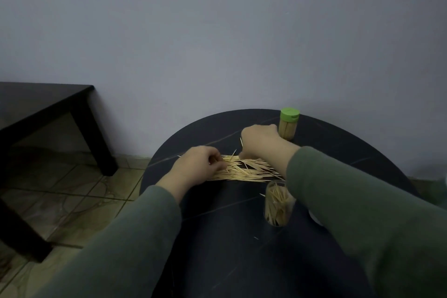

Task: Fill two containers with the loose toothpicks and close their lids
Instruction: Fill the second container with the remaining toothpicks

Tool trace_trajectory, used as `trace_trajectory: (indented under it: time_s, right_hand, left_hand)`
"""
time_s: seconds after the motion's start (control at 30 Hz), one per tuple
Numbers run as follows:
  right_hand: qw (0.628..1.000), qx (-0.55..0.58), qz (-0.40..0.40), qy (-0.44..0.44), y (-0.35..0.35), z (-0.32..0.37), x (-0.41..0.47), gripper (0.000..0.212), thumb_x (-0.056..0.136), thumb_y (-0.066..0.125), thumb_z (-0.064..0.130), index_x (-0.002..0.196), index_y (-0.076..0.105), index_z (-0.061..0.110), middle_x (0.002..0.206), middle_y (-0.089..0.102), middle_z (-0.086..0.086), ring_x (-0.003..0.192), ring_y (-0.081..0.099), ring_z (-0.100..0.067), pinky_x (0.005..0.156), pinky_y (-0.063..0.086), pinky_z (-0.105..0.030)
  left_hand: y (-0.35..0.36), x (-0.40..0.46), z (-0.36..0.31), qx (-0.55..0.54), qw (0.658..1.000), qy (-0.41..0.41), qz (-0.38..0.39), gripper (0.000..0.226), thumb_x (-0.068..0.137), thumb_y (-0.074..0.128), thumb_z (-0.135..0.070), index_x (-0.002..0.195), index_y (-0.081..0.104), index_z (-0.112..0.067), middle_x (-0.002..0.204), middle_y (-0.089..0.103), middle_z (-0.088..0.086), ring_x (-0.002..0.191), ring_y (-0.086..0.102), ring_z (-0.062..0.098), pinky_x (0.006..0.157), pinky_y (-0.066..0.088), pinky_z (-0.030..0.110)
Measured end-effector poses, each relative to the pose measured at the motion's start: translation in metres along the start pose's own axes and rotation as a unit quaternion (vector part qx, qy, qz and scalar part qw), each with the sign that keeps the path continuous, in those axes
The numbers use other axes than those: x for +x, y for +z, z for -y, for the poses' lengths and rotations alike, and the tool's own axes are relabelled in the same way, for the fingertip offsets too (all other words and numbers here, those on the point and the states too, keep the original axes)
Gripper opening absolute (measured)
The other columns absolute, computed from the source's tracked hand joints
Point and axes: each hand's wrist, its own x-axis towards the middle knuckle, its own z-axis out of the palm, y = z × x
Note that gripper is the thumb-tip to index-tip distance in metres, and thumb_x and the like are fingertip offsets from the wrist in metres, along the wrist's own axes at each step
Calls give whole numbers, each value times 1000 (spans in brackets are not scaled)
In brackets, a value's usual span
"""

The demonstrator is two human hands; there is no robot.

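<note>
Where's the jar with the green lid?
The green-lidded jar stands at the round table's far edge, just beyond the right hand.

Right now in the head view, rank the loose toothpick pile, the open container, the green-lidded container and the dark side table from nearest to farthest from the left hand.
From the left hand:
1. Loose toothpick pile, touching its fingers, just to the right.
2. Open container, lidless, right and closer to the person.
3. Green-lidded container, far right, at the round table's back edge.

The dark side table stands off to the left on the floor; its rank against the containers is unclear.
</note>
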Motion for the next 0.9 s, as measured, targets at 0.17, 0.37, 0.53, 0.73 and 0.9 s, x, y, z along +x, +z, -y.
trace_trajectory:
  time_s: [0.17,0.37,0.53,0.73,0.9]
  right_hand:
    - [998,33,-29,43,20,-20,23,33,95,52,35,121,57,14,112,63,-5,101,58,-25,84,39,-41]
    - [994,78,-31,65,36,-25,46,53,92,49,59,117,59,13,111,64,-4,103,59,-24,91,39,-42]
    - [995,85,-34,45,35,-17,61,49,88,57,55,115,59,14,110,65,-5,103,59,-27,92,38,-44]
    - [994,99,-55,12,37,-14,72,27,91,62,35,112,67,19,106,67,-1,102,59,-23,95,36,-46]
    - [991,111,-52,-48,36,-23,65,18,92,62,33,103,72,23,102,68,5,103,57,-18,103,31,-48]
  left_hand:
    - [-4,10,6,16,1000,-4,-2,41,87,63,-50,123,58,-32,123,53,-7,112,54,11,93,46,29]
    - [-7,18,12,55,989,-1,135,94,68,74,-63,147,34,-30,150,32,-4,137,34,19,114,31,39]
    - [2,25,13,60,990,16,126,96,67,72,-67,147,35,-29,148,35,-5,135,36,17,112,33,38]
    - [2,29,16,72,991,38,105,86,73,70,-62,145,39,-26,144,38,-6,131,40,15,109,36,35]
    - [3,29,18,68,992,50,95,80,78,65,-62,146,37,-30,146,37,-10,133,35,13,110,34,38]
